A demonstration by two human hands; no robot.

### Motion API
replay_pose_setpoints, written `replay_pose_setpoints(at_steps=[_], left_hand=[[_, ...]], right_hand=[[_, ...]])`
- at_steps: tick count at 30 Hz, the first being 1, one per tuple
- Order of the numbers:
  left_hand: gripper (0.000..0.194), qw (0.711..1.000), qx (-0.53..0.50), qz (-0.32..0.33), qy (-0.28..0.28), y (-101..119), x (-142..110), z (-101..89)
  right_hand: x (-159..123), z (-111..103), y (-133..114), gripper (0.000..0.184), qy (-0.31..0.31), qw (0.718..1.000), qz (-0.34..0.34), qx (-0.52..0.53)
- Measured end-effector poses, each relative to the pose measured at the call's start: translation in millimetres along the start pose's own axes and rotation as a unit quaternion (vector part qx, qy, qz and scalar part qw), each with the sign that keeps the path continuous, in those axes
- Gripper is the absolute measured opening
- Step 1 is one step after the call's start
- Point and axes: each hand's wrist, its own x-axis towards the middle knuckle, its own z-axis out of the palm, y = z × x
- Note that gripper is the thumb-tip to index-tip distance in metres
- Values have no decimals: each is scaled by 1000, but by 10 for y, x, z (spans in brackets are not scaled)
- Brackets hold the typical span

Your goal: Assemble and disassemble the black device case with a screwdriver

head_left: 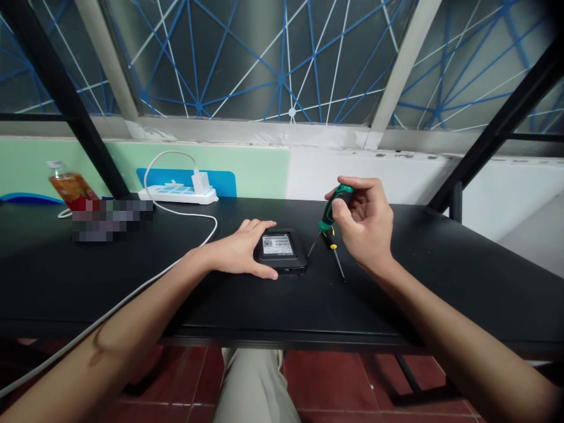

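Device: the small black box [282,251] with its white label up lies flat mid-table [440,282].
Left hand: your left hand [240,252] lies open, palm down, against its left edge.
Right hand: your right hand [363,226], just right, grips the green-handled screwdriver [328,220]; its tip meets the table.
Beyond: white power strip [178,192], cable [145,282], bottle [70,188] far left.

Small black box [282,251]: flat, rounded corners, white printed label on top face, lying level on the black desk near its middle, slightly toward the near edge. Screwdriver [332,214]: green-and-black handle, yellow collar, thin shaft; tilted, handle up and far, tip down, just right of the box.
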Motion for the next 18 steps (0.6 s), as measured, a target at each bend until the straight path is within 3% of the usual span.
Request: replay_pose_setpoints(at_steps=[9, 18], left_hand=[[115, 1000, 2, -4, 0, 0, -3, 10], [114, 1000, -8, 2, 0, 13, 5, 0]], right_hand=[[-136, -168, -25, 28, 40, 999, 15, 10], [-244, -471, 118, 30, 37, 984, 172, 19]])
